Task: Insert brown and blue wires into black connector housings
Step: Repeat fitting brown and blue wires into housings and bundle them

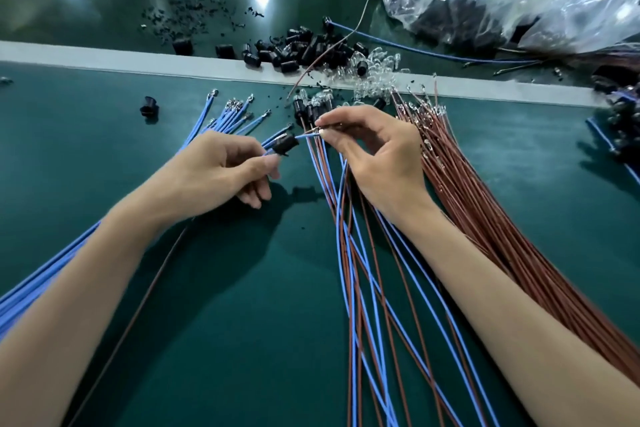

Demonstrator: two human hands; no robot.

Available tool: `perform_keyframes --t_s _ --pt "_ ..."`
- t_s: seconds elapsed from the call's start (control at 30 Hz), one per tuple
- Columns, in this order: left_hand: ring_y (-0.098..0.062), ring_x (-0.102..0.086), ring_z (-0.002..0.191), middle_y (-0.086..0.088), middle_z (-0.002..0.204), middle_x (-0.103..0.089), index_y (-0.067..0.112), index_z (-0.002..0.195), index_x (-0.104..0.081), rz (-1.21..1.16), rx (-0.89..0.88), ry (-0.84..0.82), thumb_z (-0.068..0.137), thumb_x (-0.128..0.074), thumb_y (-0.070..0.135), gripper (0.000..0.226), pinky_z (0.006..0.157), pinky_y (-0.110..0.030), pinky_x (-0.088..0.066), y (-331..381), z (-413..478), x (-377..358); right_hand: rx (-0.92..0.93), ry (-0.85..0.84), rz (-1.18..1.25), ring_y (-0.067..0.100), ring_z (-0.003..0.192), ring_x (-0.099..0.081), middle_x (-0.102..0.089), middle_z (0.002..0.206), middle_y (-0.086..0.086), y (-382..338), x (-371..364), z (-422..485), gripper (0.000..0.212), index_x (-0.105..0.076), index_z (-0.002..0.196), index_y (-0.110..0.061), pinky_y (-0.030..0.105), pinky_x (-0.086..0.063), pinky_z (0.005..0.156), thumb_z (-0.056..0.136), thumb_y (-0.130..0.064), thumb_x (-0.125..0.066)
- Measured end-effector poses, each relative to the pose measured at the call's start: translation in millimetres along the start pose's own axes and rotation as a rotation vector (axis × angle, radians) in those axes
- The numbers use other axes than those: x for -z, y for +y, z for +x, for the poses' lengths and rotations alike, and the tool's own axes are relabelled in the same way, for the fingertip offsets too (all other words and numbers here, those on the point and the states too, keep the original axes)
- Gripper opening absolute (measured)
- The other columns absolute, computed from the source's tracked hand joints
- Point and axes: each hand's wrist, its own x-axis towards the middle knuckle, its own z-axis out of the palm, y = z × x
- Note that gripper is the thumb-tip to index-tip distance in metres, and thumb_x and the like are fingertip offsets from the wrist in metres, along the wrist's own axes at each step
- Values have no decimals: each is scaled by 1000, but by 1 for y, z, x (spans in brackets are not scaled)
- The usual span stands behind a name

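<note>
I log left hand (221,166) curled round the black housing (285,144), right hand (374,156) just right of it pinching a wire (308,135), likely limp, best held behind its terminal (312,131).

Blue wires (221,114), brown wires (467,184), black housings (304,48), green table (242,288).
</note>
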Motion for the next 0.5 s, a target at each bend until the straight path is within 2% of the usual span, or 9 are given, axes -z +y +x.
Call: perform_keyframes --t_s 0.17,0.33,0.43,0.5 --pt "-7 -48 50 -1 62 -65 13 81 -71 -35 -50 -64 82 -56 43 33 51 -11 -41 2 -5 2 47 -39 -43 10 82 -68 -70 87 -2 -2 0 -1 14 -72 92 -7 23 -54 82 80 -2 -72" --pt "-9 -40 47 1 57 -60 18 76 -69 -15 -80 -98 86 -46 44 36 49 -13 -35 3 -3 1 96 -71 -52 12 82 -68 -71 88 4 -2 2 -2 15 -72 92 -2 26 -55 81 78 4 -72" --pt "-8 -39 47 5 56 -61 21 74 -68 57 -94 -57 82 -50 47 33 47 -17 -32 3 -4 -3 107 -100 -44 13 81 -68 -71 88 7 -1 2 -2 15 -72 92 -1 24 -54 81 78 4 -73" --pt "-2 -40 45 11 55 -60 22 70 -65 97 -135 28 79 -57 43 24 46 -12 -31 5 -4 -7 120 -113 -42 12 80 -68 -71 88 7 -1 3 -2 15 -72 91 0 22 -54 79 77 4 -73"
